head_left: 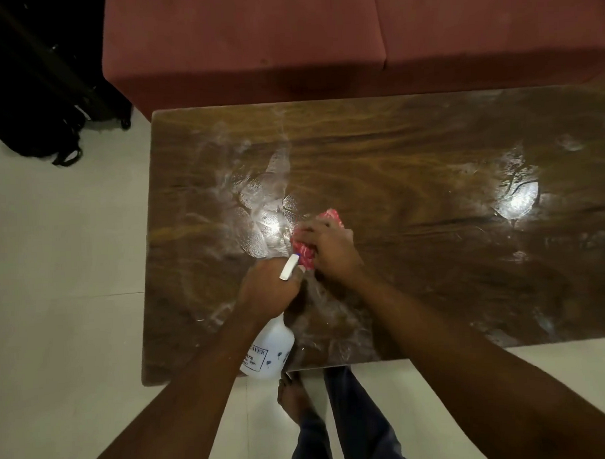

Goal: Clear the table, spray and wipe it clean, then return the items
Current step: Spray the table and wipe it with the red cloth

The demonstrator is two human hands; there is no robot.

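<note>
1. Nearest to me, my bare foot (291, 398) and trouser legs (356, 426) stand on the pale floor (55, 272) at the near edge of the table (450, 286).
2. My left hand (267, 290) is clenched round the neck of the white spray bottle (269, 354). The bottle hangs tilted over the near edge, with its nozzle pointing away from me.
3. Just beyond it, my right hand (329, 249) grasps the bunched red-and-white cloth (302, 250), fingers bent over it, and presses it onto the wood near the middle left.
4. The tabletop carries no items. Wet smears and streaks shine across the left half and in a patch far right.
5. I judge this to be the wiping step, with clearing and at least some spraying done.
6. The next move calls for broad strokes to the right and the far edge, where film remains.
7. Beyond the table sits a red sofa (322, 39), and a black bag (33, 129) lies far left.
</note>
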